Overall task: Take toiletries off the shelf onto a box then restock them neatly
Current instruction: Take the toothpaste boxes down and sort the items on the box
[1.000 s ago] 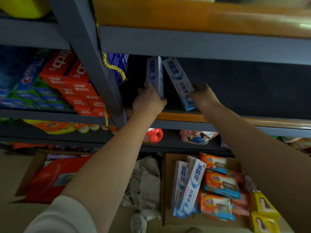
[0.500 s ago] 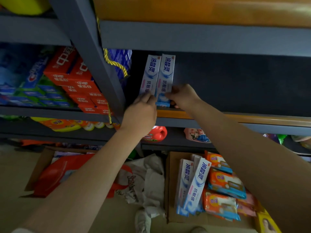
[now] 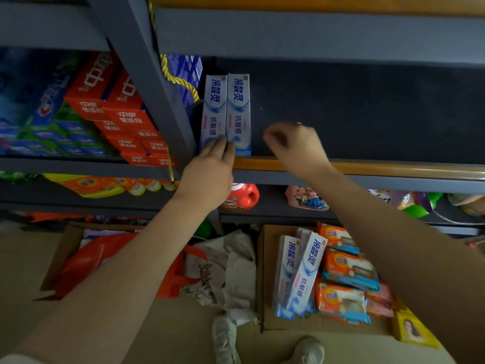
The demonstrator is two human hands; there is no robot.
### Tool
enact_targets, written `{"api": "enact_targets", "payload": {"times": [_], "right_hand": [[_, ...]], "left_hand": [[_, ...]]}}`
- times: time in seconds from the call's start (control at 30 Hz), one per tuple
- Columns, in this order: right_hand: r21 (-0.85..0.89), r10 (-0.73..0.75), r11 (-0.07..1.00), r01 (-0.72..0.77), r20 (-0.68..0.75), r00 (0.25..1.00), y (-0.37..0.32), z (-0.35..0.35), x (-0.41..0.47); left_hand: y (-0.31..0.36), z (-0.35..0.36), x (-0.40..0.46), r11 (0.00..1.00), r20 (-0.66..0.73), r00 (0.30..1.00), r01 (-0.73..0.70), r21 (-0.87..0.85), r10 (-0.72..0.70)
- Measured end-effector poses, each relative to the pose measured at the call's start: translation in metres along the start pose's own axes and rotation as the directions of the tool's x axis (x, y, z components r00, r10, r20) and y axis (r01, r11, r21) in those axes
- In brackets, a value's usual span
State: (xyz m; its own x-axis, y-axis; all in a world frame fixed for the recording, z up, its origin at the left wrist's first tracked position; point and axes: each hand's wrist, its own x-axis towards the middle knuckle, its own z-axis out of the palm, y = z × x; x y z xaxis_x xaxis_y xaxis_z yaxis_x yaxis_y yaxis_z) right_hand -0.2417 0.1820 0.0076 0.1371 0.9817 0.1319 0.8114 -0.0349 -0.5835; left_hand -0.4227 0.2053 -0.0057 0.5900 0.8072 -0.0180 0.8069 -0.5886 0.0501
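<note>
Two toothpaste boxes (image 3: 226,114) stand upright side by side on the shelf (image 3: 367,168), touching each other along their long edges, printed faces toward the camera. Their long axis runs vertically, lower ends resting at the shelf's front lip, tops reaching toward the shelf above. They sit hard against the grey upright post (image 3: 147,82) at the far left of this bay.

The left hand (image 3: 210,172) is directly below the pair, its straight fingers (image 3: 223,147) laid against the bottom of both boxes, not curled round them. The right hand (image 3: 294,148) is just to the right of the boxes and clear of them, fingers loosely bent and holding nothing; it is blurred, so the fingertips are hard to make out.

Below the right forearm, a cardboard box (image 3: 265,271) on the floor carries more toothpaste boxes (image 3: 299,274) lying flat, long axes running roughly away from the person, beside orange soap packs (image 3: 349,269).
</note>
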Motion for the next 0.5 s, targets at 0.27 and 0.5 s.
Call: {"api": "enact_targets", "payload": {"times": [0.27,0.5], "right_hand": [[0.076,0.424,0.902,-0.426,0.038,0.905,0.068,0.020,-0.120],[-0.271,0.740,0.642,-0.717,0.462,0.488,0.121,0.084,-0.207]], "left_hand": [[0.010,0.010,-0.021,0.998,-0.087,0.996,-0.033,-0.047,0.029],[0.081,0.105,-0.098,0.925,0.035,0.977,-0.189,-0.329,0.212]]}}
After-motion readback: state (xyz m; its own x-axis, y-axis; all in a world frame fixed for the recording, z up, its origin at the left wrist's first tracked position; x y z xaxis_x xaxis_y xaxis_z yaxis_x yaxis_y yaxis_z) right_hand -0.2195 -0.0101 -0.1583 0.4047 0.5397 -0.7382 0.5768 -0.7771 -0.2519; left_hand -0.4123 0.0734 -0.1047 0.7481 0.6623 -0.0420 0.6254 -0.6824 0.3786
